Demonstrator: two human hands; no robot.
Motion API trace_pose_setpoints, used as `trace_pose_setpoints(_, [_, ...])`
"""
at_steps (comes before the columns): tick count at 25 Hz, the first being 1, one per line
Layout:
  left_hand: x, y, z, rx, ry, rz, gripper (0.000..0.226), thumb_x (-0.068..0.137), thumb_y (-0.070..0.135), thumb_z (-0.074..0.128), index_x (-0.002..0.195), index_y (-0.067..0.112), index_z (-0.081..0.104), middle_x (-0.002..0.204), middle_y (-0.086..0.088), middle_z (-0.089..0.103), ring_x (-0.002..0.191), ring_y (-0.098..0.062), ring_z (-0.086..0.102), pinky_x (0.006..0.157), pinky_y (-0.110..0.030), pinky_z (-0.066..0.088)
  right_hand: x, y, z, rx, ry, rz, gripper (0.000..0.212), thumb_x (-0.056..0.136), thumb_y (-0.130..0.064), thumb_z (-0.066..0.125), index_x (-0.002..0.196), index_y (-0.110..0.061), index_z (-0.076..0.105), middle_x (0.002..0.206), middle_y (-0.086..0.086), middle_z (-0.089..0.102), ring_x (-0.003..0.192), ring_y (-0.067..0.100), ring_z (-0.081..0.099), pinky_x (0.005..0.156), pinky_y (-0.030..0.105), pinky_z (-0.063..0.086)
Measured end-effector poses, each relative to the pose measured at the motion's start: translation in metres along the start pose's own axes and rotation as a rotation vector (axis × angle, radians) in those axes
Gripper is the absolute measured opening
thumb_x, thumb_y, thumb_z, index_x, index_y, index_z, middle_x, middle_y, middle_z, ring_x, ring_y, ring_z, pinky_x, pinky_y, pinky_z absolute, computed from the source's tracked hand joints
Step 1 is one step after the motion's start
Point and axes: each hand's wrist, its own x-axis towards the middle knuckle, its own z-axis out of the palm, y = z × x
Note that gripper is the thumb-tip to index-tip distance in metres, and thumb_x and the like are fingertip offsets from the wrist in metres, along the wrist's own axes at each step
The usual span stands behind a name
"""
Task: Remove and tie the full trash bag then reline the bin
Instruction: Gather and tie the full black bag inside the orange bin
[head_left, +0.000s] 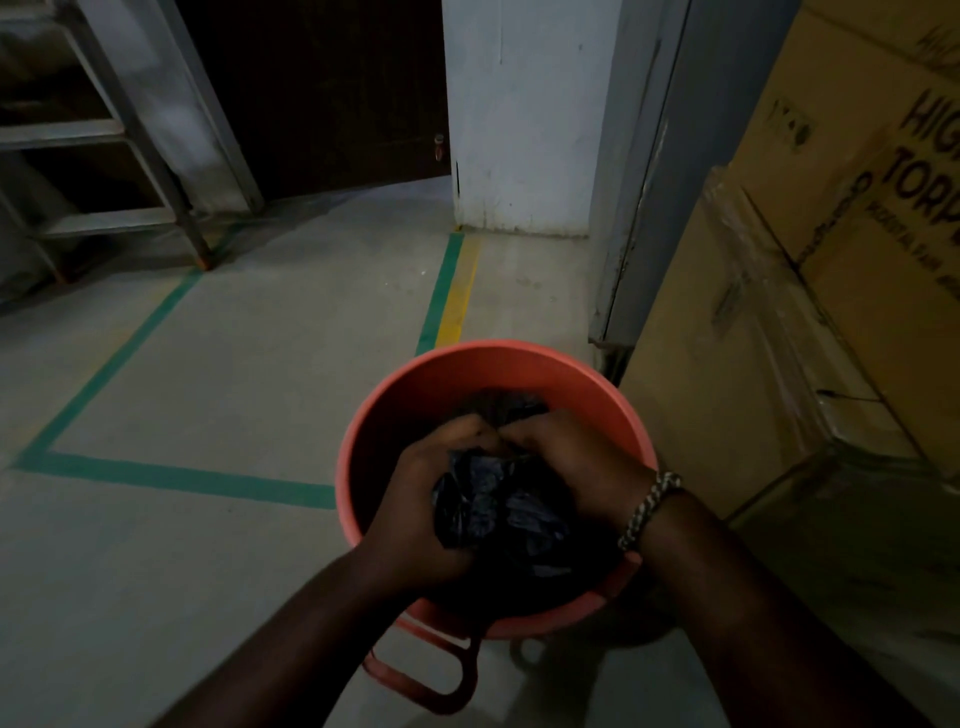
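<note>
left hand: fingers curled round bunched black trash bag | right hand: fingers pinching its top | red bin: on floor, under both hands | cardboard boxes: right

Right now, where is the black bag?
In the head view the black bag sits low and right of centre, inside the orange bin, gripped between the left hand and right hand.

Head-worn view, steeply downward, close above bin
</note>
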Motion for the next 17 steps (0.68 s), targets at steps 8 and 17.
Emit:
trace_pose_setpoints(8, [0.010, -0.005, 0.005, 0.139, 0.236, -0.059, 0.028, 0.073, 0.017, 0.060, 0.098, 0.030, 0.059, 0.092, -0.012, 0.062, 0.090, -0.032, 0.065, 0.075, -0.055, 0.052, 0.001, -0.034, 0.006, 0.622, 0.053, 0.143, 0.030, 0.079, -0.012, 0.067, 0.107, -0.016, 0.076, 0.087, -0.011, 0.067, 0.102, 0.010, 0.065, 0.102, 0.042, 0.053])
trace_pose_setpoints(17, [-0.001, 0.000, -0.018, 0.111, -0.020, -0.588, 0.024, 0.044, 0.022, 0.061, 0.058, 0.041, 0.062, 0.076, 0.016, 0.056, 0.074, 0.022, 0.058, 0.076, 0.002, 0.036, -0.003, -0.051, -0.009, -0.126, 0.345, -0.412, 0.017, 0.064, -0.001, 0.070, 0.067, -0.013, 0.059, 0.075, -0.006, 0.059, 0.071, 0.012, 0.058, 0.065, 0.022, 0.041])
